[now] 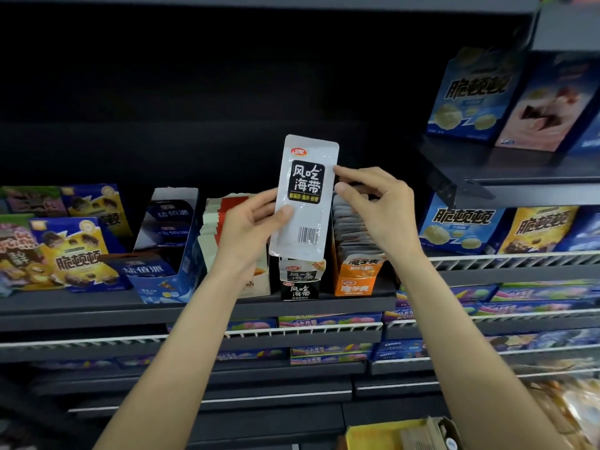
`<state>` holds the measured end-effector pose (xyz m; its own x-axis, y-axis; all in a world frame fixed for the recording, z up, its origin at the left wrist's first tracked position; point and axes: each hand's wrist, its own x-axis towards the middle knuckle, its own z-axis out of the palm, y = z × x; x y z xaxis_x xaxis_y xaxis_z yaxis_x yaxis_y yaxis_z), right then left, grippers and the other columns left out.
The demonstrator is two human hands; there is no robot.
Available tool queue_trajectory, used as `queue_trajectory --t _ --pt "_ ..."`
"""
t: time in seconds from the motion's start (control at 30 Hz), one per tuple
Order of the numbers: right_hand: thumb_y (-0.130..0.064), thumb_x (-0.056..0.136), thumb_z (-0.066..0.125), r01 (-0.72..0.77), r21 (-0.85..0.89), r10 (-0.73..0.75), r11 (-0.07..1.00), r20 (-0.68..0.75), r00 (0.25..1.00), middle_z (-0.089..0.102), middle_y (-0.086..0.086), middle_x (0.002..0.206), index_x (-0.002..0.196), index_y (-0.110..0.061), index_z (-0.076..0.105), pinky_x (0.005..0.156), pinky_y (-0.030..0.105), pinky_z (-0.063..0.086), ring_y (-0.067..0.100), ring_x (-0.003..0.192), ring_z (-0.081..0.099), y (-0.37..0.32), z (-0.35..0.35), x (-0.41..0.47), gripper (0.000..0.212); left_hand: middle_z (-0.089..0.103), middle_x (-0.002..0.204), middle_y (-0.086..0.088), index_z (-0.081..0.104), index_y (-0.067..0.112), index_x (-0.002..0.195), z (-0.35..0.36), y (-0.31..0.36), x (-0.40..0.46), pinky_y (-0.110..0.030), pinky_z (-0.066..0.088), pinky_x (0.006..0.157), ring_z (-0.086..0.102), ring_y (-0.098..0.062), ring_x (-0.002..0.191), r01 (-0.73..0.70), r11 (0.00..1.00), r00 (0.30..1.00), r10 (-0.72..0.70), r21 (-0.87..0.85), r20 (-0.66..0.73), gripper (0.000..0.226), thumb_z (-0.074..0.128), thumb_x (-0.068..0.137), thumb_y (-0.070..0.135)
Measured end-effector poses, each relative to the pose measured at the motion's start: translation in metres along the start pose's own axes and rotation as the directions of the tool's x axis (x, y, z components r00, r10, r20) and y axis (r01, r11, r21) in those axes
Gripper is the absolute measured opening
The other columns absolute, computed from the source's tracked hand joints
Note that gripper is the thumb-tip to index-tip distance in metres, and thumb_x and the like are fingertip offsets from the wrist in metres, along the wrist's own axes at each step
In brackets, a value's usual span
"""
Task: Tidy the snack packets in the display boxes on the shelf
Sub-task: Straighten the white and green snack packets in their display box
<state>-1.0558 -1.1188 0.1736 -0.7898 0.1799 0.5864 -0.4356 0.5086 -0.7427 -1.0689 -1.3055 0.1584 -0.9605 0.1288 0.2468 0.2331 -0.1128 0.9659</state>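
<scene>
Fingers [285, 212] of my left hand [250, 228] are pinching the packet [305, 196], right hand [376, 203] hovering half-spread beside it; I am risking a drop behind the box [300, 284].

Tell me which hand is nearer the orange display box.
Right. The right hand hovers just above the orange box and its packets; the left hand, holding the white packet, is farther left, beyond the black box.

Glossy film against matt metal
The white snack packet [303, 198] looks like smooth, shiny plastic; display boxes [355, 276] printed cardboard; shelf [97, 306] matt dark metal.
</scene>
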Motion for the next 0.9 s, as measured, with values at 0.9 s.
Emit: queue_trajectory --t 0.9 --pt "-0.008 0.091 0.063 -0.052 0.017 0.050 0.999 0.093 0.994 0.071 0.001 0.093 0.101 -0.018 0.065 0.059 0.023 0.056 0.010 0.075 0.071 -0.006 -0.027 0.017 0.014 0.069 0.107 0.004 0.070 0.017 0.112 -0.019 -0.028 0.005 -0.034 0.042 0.085 0.060 -0.017 0.100 -0.661 0.108 0.604 0.663 0.743 0.441 0.032 0.066 0.088 0.038"
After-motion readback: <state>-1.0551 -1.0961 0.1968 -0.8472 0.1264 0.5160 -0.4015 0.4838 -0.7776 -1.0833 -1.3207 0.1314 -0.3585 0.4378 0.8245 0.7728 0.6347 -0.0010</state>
